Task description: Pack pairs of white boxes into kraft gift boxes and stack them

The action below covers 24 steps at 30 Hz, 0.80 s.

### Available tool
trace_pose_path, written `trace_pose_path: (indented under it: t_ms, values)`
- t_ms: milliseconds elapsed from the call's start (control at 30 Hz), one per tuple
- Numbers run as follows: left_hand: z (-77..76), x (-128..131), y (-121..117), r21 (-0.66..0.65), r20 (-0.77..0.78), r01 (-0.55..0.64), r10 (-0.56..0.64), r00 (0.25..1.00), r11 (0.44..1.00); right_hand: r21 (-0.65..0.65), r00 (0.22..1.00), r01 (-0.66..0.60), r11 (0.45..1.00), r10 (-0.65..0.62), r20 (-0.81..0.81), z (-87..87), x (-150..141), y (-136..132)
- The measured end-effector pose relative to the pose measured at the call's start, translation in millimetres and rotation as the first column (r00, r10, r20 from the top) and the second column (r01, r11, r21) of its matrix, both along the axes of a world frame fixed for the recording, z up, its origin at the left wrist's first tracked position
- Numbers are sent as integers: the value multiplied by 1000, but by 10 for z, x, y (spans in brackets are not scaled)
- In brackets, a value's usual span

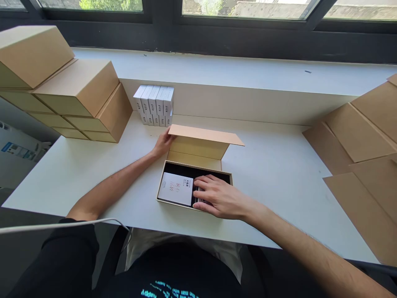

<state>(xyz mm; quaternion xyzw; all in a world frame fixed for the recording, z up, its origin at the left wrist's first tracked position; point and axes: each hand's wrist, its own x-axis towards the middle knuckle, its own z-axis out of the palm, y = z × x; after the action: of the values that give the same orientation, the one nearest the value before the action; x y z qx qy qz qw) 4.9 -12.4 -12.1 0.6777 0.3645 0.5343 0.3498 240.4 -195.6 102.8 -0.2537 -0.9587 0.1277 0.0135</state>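
Note:
An open cardboard gift box (159, 199) lies on the table in front of me, its hinged lid (206, 134) raised at the far side. In its black insert, on the left, rests a flat white box (176, 188) with printed characters. My left hand (164, 142) is closed at the left edge of the lid. My right hand (217, 196) reaches into the right part of the gift box, palm down with fingers and thumb curled. Under it a small greyish piece shows between the fingers; the hand hides most of it.
Behind the gift box, several small white boxes (153, 105) stand stacked in two layers against the ledge. Closed brown boxes (80, 91) are piled at the left. More brown boxes (359, 136) stand at the right. A white cable (62, 227) crosses the lower left.

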Motion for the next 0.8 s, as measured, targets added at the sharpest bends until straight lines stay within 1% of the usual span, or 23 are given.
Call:
trace_pose_path:
  t_ms: [133, 267, 467, 533, 667, 800]
  values:
    - [8, -4, -9, 2, 1, 10, -10, 1000, 1000, -31, 1000, 6, 1000, -6, 4, 7, -30, 9]
    - [14, -4, -9, 15, -16, -6, 6, 1000, 1000, -27, 1000, 24, 999, -24, 9, 3, -26, -2]
    - [12, -8, -7, 15, -6, -7, 7, 1000, 1000, -23, 993, 100, 995, -102, -65, 21, 12, -32]
    - [18, -10, -14, 9, -3, -15, 15, 1000, 1000, -59, 988, 119, 991, -124, -86, 31, 21, -31]
    - [30, -14, -27, 0, -3, -28, 28, 1000, 1000, -179, 974, 186, 966, -205, -92, 40, 27, -17]
    - [33, -23, -31, -8, -8, -31, 30, 1000, 1000, -203, 967, 200, 958, -227, -118, 36, 18, -3]
